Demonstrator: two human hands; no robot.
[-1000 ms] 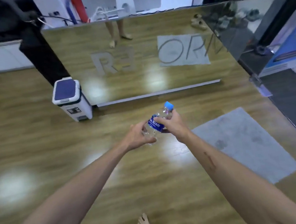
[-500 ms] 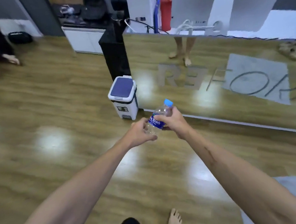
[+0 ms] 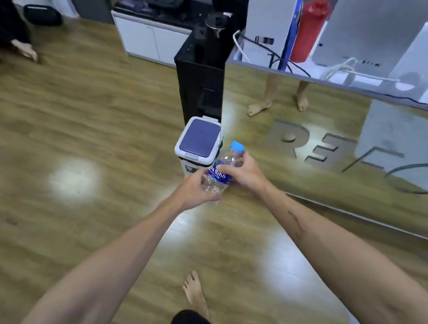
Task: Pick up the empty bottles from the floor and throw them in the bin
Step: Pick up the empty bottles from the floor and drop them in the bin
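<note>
One head-worn wide-angle view looks forward and steeply down along both outstretched forearms to the wooden floor (image 3: 66, 126). The arms fill the near foreground, the bin (image 3: 199, 143) stands farther ahead, and a mirrored panel (image 3: 343, 158) runs along the right.

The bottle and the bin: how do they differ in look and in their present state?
The bottle is clear plastic with a blue label, while the bin is white and not see-through. The bottle is gripped in the air by the left hand and the right hand; the bin stands on the floor. The bottle lies tilted, the bin upright. Both are closed: a blue cap on one, a dark blue lid on the other.
</note>
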